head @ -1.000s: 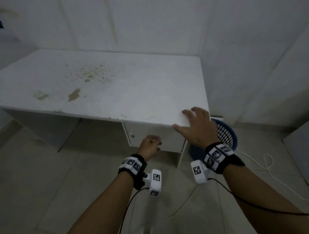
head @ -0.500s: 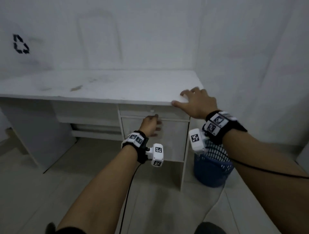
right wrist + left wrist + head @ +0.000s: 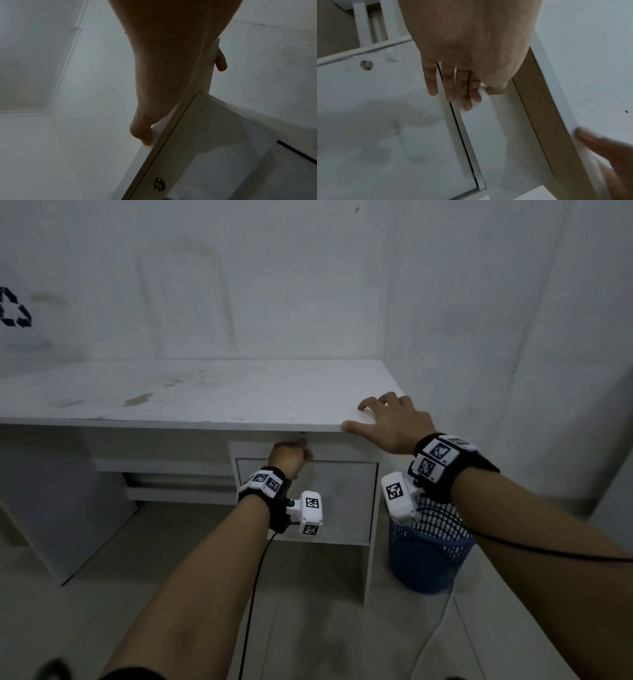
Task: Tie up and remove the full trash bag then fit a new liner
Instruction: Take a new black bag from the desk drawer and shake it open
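A blue mesh trash bin (image 3: pixel 428 556) stands on the floor just right of a white desk (image 3: pixel 205 395); its opening is hidden behind my right wrist. My left hand (image 3: pixel 291 455) is at the top drawer (image 3: pixel 342 451) under the desktop, thumb and fingers (image 3: pixel 465 94) pinching its small white knob (image 3: pixel 481 90). My right hand (image 3: pixel 390 422) lies flat on the desk's front right corner, fingers spread, thumb (image 3: pixel 142 132) along the edge. No trash bag or liner is in view.
Below the drawer is a cupboard door (image 3: pixel 342 501) with a round metal lock (image 3: pixel 366 65). White walls close in behind and to the right of the desk. A black recycling mark (image 3: pixel 13 308) is on the left wall. Tiled floor spreads below.
The view has dropped from above the desktop to facing the desk's front. My left hand rose from the cupboard door to the drawer knob and pinched it. My right hand stayed on the corner.
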